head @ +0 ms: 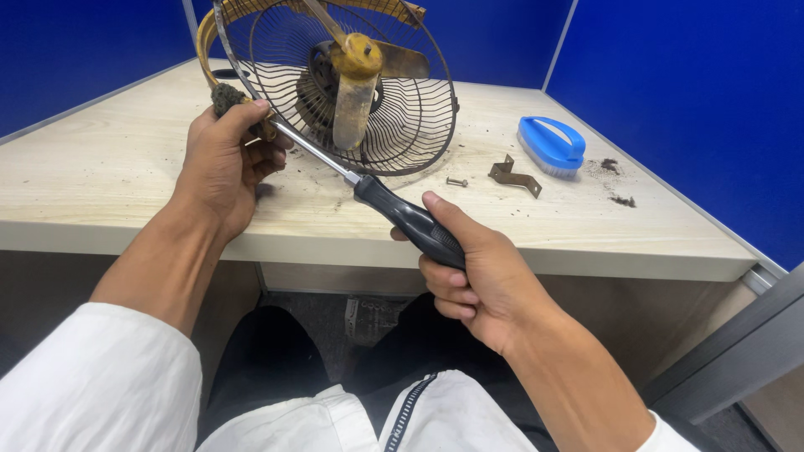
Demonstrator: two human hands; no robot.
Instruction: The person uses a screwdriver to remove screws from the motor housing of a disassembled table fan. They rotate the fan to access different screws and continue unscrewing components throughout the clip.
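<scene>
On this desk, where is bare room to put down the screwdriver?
The widest bare patch of the desk lies left of the left hand. A second runs along the front edge, below the bracket and the brush. It is crowded around the fan guard and the loose screw, with debris near the brush.

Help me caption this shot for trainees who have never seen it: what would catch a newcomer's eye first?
First, the grimy wire fan guard with its yellowed motor hub, standing tilted at the back of the pale wooden table. The left hand grips its rim, while the right hand holds a black-handled screwdriver whose shaft reaches that rim. To the right lie a loose screw, a bent metal bracket and a blue scrubbing brush.
</scene>
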